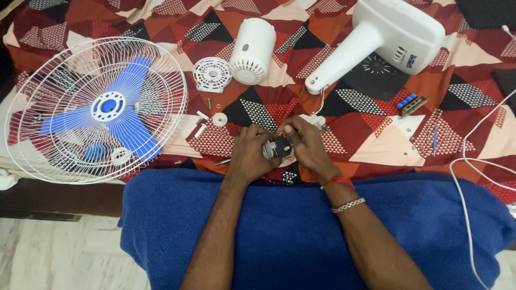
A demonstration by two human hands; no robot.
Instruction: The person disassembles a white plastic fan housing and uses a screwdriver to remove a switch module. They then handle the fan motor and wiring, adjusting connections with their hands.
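Two bare hands meet over a bed covered with a patchwork sheet in red, orange, black and white, seen from above. At the bed's left edge lies a white wire fan cage with blue blades inside it, hanging partly over the near edge. Just right of the cage sit a round white slotted plate and, beside it, a white cylindrical motor cover lying on its side near the far edge. Small white fittings and screws are scattered below these. At the middle of the near edge, the left hand and right hand are both closed around a small fan motor, dark with a metal end, held between their fingers just above the sheet. The right wrist wears a red thread and a metal bracelet. Thin coloured wires run from the motor area up to a large white fan stand lying toward the far right corner. Farther right lies a small switch block with blue buttons. A white cable trails along the right edge. A blue cloth covers the person's lap.
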